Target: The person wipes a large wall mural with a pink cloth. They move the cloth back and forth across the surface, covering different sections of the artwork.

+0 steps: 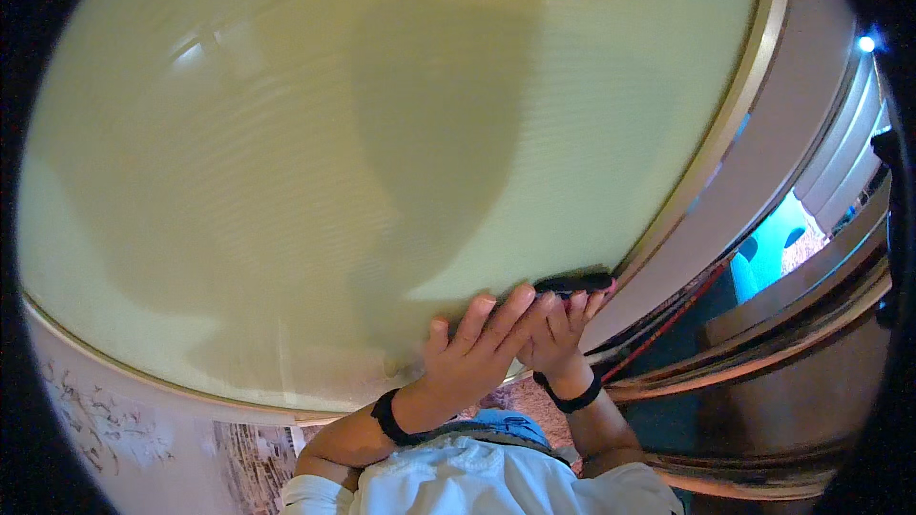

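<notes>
A broad, pale yellow-green glossy panel (444, 157) with a thin gold-toned frame (758, 64) fills most of the view. Near its lower right edge, my right hand (565, 329) has its fingers on a dark flat object (576, 282) with a bit of pink at one end; its kind is unclear. My left hand (476, 347) lies close beside and partly over the right, back of the hand up and fingers spread. Its thumb is hidden, so whether it also grips the dark object cannot be told. Both wrists wear black bands.
Lower left, a pale surface with a floral pattern (107, 415) adjoins a brick-like patterned area (257, 458). Brown curved furniture edges (773, 365) and a red cord-like line (665, 322) are at right. Beyond are a bright turquoise object (769, 250) and a light (866, 43).
</notes>
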The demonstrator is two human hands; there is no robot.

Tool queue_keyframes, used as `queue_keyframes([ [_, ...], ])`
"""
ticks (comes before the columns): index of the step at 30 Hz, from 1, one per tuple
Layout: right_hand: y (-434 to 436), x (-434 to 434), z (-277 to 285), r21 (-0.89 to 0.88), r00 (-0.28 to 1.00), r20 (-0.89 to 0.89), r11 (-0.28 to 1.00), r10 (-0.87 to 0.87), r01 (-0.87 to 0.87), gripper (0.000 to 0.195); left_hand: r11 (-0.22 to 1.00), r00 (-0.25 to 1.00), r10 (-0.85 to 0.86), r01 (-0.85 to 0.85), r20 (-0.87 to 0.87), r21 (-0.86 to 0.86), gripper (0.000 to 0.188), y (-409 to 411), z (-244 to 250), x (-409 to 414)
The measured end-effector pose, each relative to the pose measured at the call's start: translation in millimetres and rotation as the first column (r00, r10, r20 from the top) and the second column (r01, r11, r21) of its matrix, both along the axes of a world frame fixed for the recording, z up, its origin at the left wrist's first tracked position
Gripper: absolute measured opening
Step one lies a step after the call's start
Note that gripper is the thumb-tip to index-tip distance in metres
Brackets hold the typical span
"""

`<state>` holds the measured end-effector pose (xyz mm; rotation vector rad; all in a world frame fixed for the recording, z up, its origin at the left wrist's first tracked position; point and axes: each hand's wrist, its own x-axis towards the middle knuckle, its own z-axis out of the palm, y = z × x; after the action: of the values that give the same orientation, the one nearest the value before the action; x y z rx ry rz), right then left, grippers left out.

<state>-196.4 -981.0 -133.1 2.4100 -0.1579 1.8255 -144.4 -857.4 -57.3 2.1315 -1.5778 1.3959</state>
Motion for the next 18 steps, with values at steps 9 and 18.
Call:
queue_keyframes([
  [9,-33.3,-3.0,101.5,-0.095,0.989,0.035,0.985,0.146,-0.143,0.02,0.95,0.996,0.09,-0.082,0.011,-0.3,0.03,-32.8,48.6,-5.4],
  [18,-27.8,-9.4,21.0,0.049,0.999,0.013,0.998,0.049,-0.049,0.02,0.996,0.991,0.088,-0.085,0.104,-0.032,0.036,-23.2,-9.9,-16.1],
])
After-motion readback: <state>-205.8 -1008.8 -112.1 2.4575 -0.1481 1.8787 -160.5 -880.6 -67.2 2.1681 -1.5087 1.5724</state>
